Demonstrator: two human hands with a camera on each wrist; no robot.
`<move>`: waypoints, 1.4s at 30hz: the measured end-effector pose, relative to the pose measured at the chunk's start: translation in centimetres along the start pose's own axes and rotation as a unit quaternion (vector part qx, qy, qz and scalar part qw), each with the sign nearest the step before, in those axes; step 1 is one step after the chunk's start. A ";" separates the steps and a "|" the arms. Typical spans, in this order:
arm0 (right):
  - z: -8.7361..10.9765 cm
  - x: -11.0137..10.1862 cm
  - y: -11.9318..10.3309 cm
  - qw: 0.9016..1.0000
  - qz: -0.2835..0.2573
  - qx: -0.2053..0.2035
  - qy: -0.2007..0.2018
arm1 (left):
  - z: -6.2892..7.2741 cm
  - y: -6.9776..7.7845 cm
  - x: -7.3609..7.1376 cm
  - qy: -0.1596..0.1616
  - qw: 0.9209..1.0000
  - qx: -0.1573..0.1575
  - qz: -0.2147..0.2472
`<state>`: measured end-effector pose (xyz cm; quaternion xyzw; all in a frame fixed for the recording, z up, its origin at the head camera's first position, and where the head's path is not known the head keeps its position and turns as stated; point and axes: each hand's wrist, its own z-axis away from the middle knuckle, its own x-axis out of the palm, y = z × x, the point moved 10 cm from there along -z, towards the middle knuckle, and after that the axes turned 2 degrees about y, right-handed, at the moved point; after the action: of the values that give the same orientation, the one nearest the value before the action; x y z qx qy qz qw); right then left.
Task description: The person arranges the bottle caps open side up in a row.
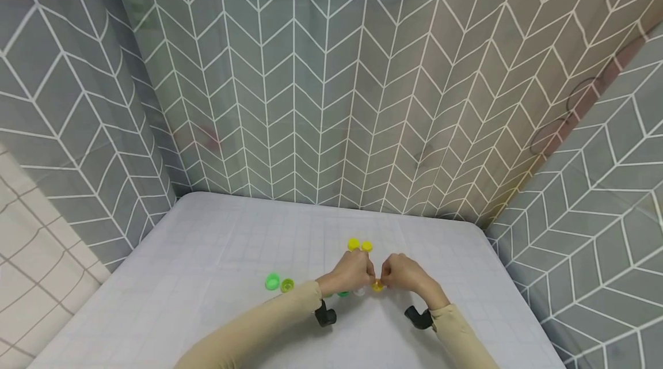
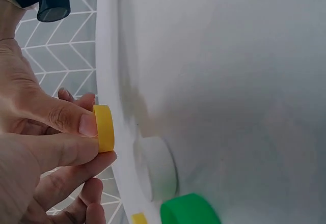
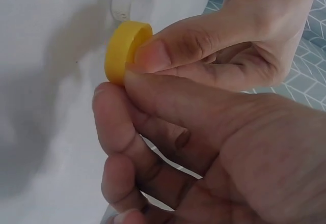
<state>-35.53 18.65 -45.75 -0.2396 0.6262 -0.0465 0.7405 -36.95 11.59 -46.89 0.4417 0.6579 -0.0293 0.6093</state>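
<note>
A small orange-yellow bottle cap (image 1: 377,285) is held between both hands, above the white table. My left hand (image 1: 354,271) pinches one side of it; in the right wrist view, the left thumb reaches into the cap's open side. From the opposite side my right hand (image 1: 406,272) grips the rim of the cap (image 3: 118,53) between thumb and fingertips. Close by on the table are a white cap (image 2: 162,169) and a green cap (image 2: 189,210), partly cut off in the left wrist view. The left forearm covers part of the row of caps in the head view.
Two yellow caps (image 1: 353,243) sit beyond the left hand. Farther left lie a light green cap (image 1: 272,281) and an olive-yellow cap (image 1: 287,285). A white cloth covers the table (image 1: 223,236); patterned grey curtains (image 1: 311,98) hang behind it and at the sides.
</note>
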 end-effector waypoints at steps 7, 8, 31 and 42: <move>-0.3 0.7 0.1 1.000 0.003 -0.002 -0.016 | 0.1 0.0 0.5 0.000 1.000 0.001 0.001; -0.3 0.8 0.1 1.000 0.003 -0.004 -0.017 | 0.1 -0.1 0.6 -0.002 1.000 -0.002 0.001; -1.0 2.1 1.7 0.999 0.012 0.047 -0.014 | 0.5 -0.6 1.7 -0.032 0.999 -0.030 -0.010; -0.9 1.8 1.6 0.999 0.020 0.047 -0.015 | 0.7 -0.9 1.6 -0.041 0.997 -0.055 0.036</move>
<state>-36.35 19.13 -48.13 -0.1925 0.6168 -0.0569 0.7611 -36.77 11.53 -48.81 0.4292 0.6167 0.0103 0.6598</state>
